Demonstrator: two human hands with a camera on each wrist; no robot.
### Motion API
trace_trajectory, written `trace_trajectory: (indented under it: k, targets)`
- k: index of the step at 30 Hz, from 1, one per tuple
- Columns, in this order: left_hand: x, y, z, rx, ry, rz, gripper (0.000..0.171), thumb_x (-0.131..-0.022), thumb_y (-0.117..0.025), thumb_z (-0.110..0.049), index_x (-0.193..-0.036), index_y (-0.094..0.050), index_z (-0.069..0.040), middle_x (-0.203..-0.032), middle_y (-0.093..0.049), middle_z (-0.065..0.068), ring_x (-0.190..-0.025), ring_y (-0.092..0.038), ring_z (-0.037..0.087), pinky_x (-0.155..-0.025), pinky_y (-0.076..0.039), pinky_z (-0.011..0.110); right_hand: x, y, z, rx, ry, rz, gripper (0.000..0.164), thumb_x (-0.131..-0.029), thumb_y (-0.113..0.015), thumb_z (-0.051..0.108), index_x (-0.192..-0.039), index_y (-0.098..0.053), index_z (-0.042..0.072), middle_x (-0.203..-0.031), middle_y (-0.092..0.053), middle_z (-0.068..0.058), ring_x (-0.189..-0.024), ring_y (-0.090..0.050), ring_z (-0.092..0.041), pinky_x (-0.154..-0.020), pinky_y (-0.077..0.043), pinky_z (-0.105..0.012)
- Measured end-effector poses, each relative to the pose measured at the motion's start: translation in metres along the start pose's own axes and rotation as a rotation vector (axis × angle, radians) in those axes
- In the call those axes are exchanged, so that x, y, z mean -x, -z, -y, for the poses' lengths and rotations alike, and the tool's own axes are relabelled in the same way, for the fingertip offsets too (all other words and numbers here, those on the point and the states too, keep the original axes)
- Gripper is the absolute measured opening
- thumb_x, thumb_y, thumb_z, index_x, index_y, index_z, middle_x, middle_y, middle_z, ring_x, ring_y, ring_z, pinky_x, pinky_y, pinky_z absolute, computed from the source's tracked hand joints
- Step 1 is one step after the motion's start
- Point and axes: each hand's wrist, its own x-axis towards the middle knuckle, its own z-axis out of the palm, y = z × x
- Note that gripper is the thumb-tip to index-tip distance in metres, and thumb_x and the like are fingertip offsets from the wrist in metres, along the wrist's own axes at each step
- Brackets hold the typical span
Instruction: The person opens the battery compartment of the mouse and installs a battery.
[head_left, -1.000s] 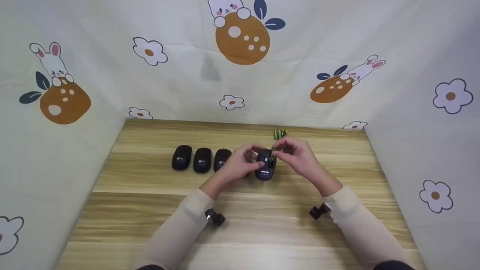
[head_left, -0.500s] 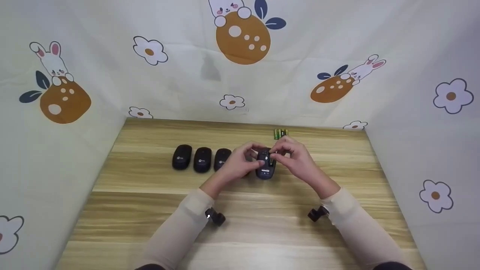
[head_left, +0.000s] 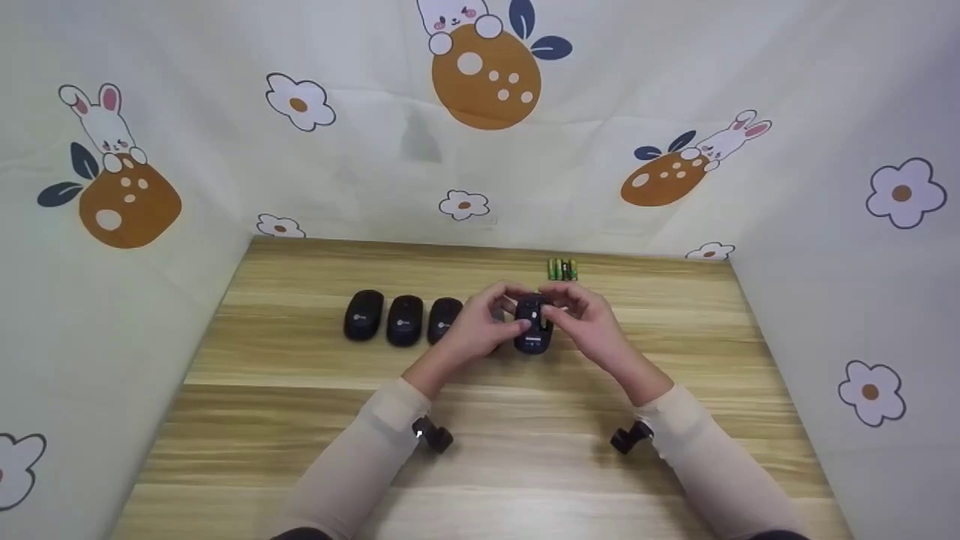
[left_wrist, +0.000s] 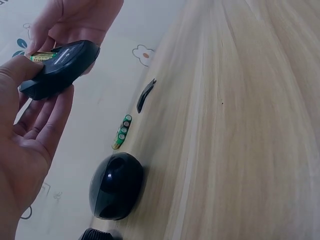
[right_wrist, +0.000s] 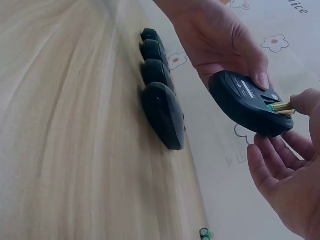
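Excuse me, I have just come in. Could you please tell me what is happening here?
A person's left hand holds an upturned black computer mouse, its battery compartment open. The right hand has its thumb on a battery there, fingers under the mouse; whether the battery is fully seated, I cannot tell. Four more black mice stand in a row on the wood-grain table, with four loose batteries and a thin black piece, perhaps a battery cover, nearby.

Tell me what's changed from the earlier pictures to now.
The battery has tipped lower into the underside of the held mouse, which shifted slightly forward. The right hand moved slightly left and opened its pinch; its thumb now rests on the battery. Unchanged: the grip of the left hand on that mouse, the row of mice and the loose batteries.
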Motion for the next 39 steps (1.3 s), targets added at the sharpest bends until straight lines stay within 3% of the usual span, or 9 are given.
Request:
trace_trajectory:
  k: [7,21,30,39]
  targets:
    - [0.000,-0.001,0.000,0.011,-0.009,0.001,0.045,-0.095,-0.086,-0.008,-0.138,-0.071,-0.009,-0.130,-0.073,0.006,-0.106,-0.071,0.026,-0.077,-0.059,0.031,0.001,-0.003,-0.001,-0.053,-0.021,-0.007,0.027,-0.103,-0.075,0.000,-0.129,-0.073,-0.009,-0.117,-0.076,-0.015,-0.108,-0.070,-0.019,-0.092,-0.062,-0.026]
    - [-0.001,-0.005,0.000,0.014,-0.016,0.031,0.044,-0.095,-0.087,-0.008,-0.136,-0.071,-0.007,-0.121,-0.072,0.007,-0.102,-0.071,0.022,-0.080,-0.059,0.029,0.001,-0.002,-0.006,-0.010,0.006,-0.038,0.019,-0.100,-0.074,-0.006,-0.118,-0.074,-0.012,-0.107,-0.077,-0.014,-0.097,-0.072,-0.016,-0.084,-0.064,-0.024]
    - [-0.001,-0.007,0.001,-0.011,-0.011,0.022,0.045,-0.094,-0.088,-0.011,-0.136,-0.071,-0.007,-0.121,-0.072,0.005,-0.101,-0.070,0.020,-0.090,-0.056,0.047,0.004,-0.003,-0.006,0.024,0.027,-0.052,0.018,-0.101,-0.073,-0.007,-0.118,-0.073,-0.013,-0.111,-0.077,-0.021,-0.100,-0.074,-0.015,-0.090,-0.064,-0.025]
    - [-0.003,-0.006,-0.001,-0.004,0.011,0.015,0.044,-0.095,-0.087,-0.010,-0.136,-0.071,-0.007,-0.119,-0.073,0.005,-0.101,-0.071,0.020,-0.080,-0.056,0.030,0.007,0.000,-0.012,0.030,0.043,-0.055,0.025,-0.102,-0.075,-0.002,-0.127,-0.073,-0.008,-0.114,-0.077,-0.018,-0.099,-0.072,-0.016,-0.087,-0.064,-0.025]
